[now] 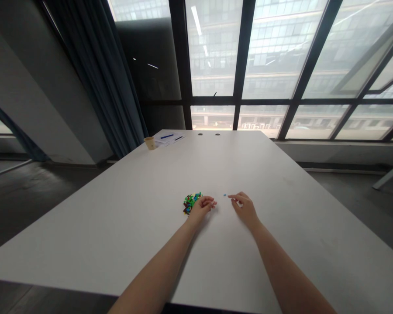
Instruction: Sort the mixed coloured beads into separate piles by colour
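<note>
A small heap of colourful plastic building bricks (190,201), mostly green with blue, yellow and dark brown ones, lies on the white table (144,226). My left hand (203,206) is right beside it and covers its right edge. The fingers of that hand are curled together; what they hold, if anything, is too small to make out. To the right, a single small blue brick (225,195) lies apart from the heap. My right hand (245,208) is just right of this brick, its index finger stretched toward it and its thumb apart, with nothing visible between them.
At the far left of the table stand a tan paper cup (149,143) and some paper sheets (169,139) with a blue pen (167,136) on them. Two dark round discs (200,134) are near the far edge. Windows and a dark curtain (98,78) rise behind.
</note>
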{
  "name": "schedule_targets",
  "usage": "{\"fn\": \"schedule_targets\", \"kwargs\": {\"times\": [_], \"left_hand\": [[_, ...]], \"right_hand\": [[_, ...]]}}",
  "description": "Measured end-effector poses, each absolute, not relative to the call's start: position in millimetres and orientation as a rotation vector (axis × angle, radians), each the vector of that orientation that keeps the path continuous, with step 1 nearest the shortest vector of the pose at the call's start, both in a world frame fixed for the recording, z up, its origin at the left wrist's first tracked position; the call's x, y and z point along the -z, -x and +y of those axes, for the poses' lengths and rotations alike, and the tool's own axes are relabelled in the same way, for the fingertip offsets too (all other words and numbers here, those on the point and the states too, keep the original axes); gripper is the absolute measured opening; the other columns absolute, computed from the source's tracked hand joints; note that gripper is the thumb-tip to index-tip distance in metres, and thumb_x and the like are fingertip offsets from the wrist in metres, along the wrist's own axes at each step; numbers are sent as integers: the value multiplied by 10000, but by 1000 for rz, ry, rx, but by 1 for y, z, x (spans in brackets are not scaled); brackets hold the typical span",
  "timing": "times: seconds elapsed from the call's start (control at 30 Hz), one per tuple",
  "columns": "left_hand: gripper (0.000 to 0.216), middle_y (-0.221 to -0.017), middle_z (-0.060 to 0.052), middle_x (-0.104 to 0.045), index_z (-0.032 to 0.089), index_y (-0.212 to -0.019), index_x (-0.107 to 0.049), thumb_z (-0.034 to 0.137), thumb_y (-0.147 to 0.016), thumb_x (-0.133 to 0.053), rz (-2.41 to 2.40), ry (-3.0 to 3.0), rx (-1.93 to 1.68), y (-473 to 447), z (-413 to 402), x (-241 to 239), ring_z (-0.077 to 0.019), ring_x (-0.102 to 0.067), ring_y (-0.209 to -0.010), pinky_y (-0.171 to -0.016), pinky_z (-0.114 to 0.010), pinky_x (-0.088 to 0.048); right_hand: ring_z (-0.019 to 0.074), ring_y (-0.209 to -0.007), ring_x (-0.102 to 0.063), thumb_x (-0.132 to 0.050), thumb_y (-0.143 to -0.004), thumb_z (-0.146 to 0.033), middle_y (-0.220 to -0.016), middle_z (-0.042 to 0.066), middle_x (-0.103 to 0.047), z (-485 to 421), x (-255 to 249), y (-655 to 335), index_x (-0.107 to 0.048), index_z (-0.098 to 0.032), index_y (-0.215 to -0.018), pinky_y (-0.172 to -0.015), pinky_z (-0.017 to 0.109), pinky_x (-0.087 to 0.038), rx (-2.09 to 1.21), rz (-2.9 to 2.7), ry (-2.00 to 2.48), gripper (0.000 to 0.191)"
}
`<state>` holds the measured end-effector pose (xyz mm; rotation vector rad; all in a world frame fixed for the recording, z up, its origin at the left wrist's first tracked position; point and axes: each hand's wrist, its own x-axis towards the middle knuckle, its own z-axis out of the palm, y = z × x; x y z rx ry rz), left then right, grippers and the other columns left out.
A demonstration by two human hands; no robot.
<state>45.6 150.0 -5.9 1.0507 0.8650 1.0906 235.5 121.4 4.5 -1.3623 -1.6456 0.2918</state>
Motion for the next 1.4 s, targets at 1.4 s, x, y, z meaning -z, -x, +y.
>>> {"fn": "schedule_targets", "kwargs": {"times": [1.4], "left_hand": [[337, -667, 20, -534, 166, -734, -515, 332, -556, -748, 794, -1286, -1025, -46, 146, -4, -89, -490, -619, -620, -215, -381]], "right_hand": [[143, -727, -521, -543, -797, -275, -720, 24, -557, 113, -12, -202, -692, -226, -823, -649, 264, -426, -424, -1793, 1183, 159]]}}
